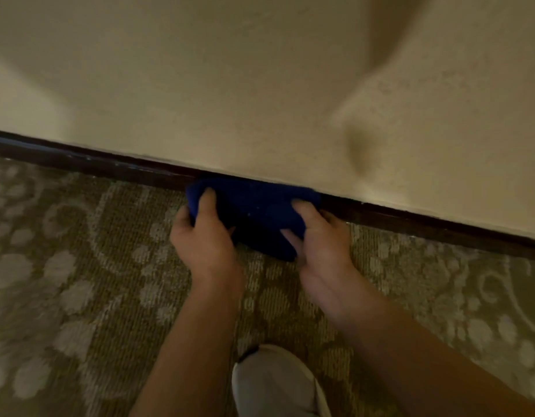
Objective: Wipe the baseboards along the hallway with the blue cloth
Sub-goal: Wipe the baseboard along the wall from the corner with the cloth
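A dark brown baseboard (88, 165) runs from the left edge down to the right edge, between a cream wall and the carpet. The blue cloth (254, 209) is bunched against the baseboard near the middle of the view and covers that stretch of it. My left hand (204, 236) grips the cloth's left end, fingers curled over it. My right hand (318, 239) grips its right end, thumb on the near side. Both forearms reach in from the bottom.
Patterned brown and beige carpet (79, 281) covers the floor up to the baseboard. A light grey shoe (275, 383) stands on the carpet between my forearms at the bottom. The cream wall (230, 70) carries soft shadows at the upper right.
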A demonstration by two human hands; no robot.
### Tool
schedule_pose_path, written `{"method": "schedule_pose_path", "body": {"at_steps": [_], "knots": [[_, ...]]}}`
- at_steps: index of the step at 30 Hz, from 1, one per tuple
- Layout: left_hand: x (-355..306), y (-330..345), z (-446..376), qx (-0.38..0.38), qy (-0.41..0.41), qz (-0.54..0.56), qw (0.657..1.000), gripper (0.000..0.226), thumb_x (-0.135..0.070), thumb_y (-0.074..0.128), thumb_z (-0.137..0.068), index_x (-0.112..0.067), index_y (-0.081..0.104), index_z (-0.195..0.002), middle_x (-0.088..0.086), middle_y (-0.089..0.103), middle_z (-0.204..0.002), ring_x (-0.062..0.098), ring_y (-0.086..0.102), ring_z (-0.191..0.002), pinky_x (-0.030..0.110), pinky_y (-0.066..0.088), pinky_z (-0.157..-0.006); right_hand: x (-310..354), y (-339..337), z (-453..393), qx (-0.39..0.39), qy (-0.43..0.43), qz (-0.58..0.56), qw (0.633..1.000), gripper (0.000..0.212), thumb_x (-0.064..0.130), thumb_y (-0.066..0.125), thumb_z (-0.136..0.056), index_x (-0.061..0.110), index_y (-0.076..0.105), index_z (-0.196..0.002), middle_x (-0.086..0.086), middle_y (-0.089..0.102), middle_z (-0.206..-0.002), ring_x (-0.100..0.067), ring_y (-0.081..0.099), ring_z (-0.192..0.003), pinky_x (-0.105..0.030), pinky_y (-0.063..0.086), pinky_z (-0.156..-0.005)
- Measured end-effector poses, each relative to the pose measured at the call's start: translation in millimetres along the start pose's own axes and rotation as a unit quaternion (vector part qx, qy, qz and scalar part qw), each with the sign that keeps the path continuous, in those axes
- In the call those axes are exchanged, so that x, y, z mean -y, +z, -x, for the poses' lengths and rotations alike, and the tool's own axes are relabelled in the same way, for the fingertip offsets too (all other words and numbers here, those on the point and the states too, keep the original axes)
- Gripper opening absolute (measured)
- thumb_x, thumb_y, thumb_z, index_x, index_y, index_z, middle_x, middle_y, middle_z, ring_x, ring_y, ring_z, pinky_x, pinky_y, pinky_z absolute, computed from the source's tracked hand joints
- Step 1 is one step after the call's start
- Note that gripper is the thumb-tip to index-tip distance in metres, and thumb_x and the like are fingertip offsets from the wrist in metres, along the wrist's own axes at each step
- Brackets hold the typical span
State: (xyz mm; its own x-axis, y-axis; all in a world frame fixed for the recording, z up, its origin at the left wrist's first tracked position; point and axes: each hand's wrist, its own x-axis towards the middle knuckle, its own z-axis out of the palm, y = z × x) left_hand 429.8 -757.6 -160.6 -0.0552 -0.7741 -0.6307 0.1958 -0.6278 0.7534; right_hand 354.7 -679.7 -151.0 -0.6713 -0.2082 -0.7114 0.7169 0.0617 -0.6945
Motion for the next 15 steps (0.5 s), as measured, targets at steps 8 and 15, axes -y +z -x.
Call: {"method": "schedule_pose_path", "body": {"at_steps": [8, 15], "knots": [[11, 3, 14, 0.268, -0.096, -0.17, 0.944, 0.008, -0.02, 0.065, -0.092, -0.021, 0.073, -0.092, 0.003, 0.076, -0.098, 0.019, 0.072, -0.093, 0.034, 0.059, -0.085, 23, -36, -9, -0.199, -0.035, -0.027, 0.979, 0.034, 0.022, 0.06, -0.093, 0.013, 0.051, -0.125, 0.002, 0.06, -0.102, -0.01, 0.06, -0.077, -0.024, 0.048, -0.053], [-32, -33, -32, 0.033, -0.002, -0.056, 0.998, 0.016, -0.021, 0.061, -0.094, -0.019, 0.068, -0.08, 0.0, 0.071, -0.081, 0.016, 0.068, -0.077, 0.037, 0.059, -0.074, -16, 41, 6, -0.021, 0.012, 0.007, 1.0, 0.016, 0.013, 0.068, -0.088, 0.012, 0.066, -0.103, -0.001, 0.072, -0.091, -0.005, 0.071, -0.069, -0.021, 0.058, -0.063]]}}
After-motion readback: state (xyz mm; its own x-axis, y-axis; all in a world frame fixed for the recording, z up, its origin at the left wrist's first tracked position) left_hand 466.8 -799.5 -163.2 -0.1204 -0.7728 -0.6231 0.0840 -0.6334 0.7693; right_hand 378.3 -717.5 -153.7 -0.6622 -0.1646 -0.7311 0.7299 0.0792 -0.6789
